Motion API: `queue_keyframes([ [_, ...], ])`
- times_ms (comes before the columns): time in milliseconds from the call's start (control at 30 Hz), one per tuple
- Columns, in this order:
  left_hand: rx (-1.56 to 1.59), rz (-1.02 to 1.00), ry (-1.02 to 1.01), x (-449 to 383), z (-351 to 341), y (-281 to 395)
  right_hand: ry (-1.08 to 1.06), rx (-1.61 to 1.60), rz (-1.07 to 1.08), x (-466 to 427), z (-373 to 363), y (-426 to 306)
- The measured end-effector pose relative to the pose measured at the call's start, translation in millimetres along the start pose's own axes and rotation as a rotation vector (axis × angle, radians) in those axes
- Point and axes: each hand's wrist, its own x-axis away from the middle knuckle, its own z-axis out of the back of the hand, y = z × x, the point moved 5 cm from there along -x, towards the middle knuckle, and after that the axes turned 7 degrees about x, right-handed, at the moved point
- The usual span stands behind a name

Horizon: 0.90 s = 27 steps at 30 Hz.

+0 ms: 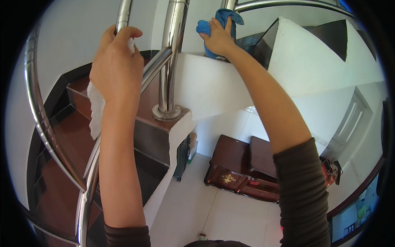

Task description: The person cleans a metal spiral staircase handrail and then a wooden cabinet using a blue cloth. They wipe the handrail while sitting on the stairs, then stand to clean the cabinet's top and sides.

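Observation:
My left hand is raised at a slim stainless steel rail of the staircase, fingers curled around it with a white cloth that hangs down below the palm. My right hand reaches farther out and presses a blue cloth around the lower part of another steel post, just above a white ledge. Between the hands stands a thick steel post with a round base flange, joined by a slanting bar.
Red-brown stairs with black edging run at the left, beside a curved handrail. A white stair side wall drops to a tiled floor well below, where dark wooden furniture and a dark suitcase stand.

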Motion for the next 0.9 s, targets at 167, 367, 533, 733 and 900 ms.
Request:
queue_keyframes([
  [167, 0.015, 0.064, -0.132, -6.2, 4.9, -11.7, -0.207, 0.252, 0.126, 5.6, -2.4, -22.6],
  [367, 0.118, 0.029, -0.148, -7.0, 3.5, -10.4, 0.467, -0.68, -0.153, 24.4, 95.6, -10.2],
  [533, 0.139, -0.013, -0.168, -8.6, 6.0, -15.4, 0.635, -0.683, -0.024, 108.2, 83.6, -64.6],
  [733, 0.089, -0.005, -0.209, -7.3, 1.6, -10.3, 0.28, -0.6, 0.657, 162.3, -4.3, -125.4],
  [900, 0.116, -0.149, -0.165, -9.7, -2.4, -26.1, 0.201, -0.446, 0.921, 149.1, -13.9, -130.1],
])
